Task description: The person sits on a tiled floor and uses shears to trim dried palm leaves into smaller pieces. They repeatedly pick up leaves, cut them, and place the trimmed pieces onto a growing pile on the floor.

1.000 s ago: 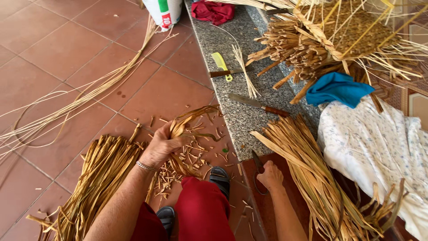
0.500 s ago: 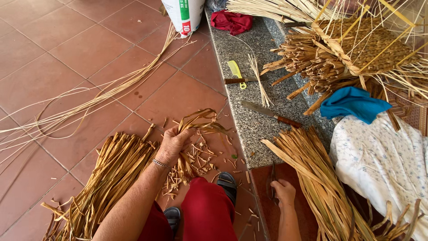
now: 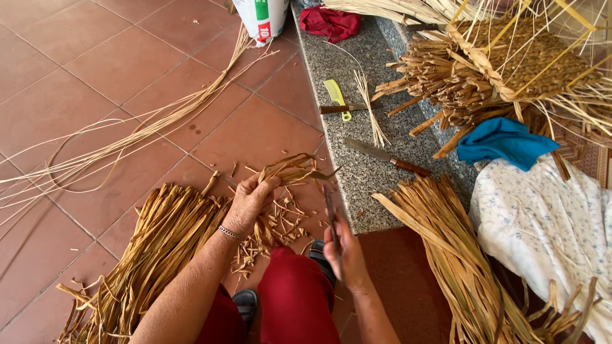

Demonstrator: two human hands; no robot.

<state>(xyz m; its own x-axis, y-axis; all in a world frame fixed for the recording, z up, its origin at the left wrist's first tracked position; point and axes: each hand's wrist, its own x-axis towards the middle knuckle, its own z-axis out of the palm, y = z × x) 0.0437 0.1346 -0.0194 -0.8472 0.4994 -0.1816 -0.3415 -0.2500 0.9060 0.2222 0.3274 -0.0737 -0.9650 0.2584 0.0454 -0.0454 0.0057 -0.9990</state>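
left hand [image 3: 250,202]: fingers curled shut on a dried leaf strip [image 3: 290,171], gripping its near end, palm down over the floor
right hand [image 3: 344,251]: closed around a small knife [image 3: 330,213], blade sticking up and away from the person
key relation: the strip lies up and to the right of the left hand, toward the stone step [image 3: 357,172]; the knife tip stands just right of the strip's far end, close but not touching as far as the view shows
strip axis: long axis runs roughly left-to-right, tilted slightly away, far end frayed and curling
nearer hand: left already on the strip; right 1 near, a short gap away
strip look: tan-brown, flat, dry, split into a few ribbons, twisted at the tip
location: strip held just above the red tile floor [image 3: 95,76], over a scatter of trimmings [image 3: 274,229]
left of hand: big bundle of dried leaves [image 3: 146,248] lying on the floor, touching the wrist area
right side: second leaf bundle [image 3: 459,255] leaning off the step
on step: large knife [image 3: 386,156], yellow comb [image 3: 336,97], both well apart from the hands
below: red trousers [image 3: 296,306], dark sandal [image 3: 245,302]
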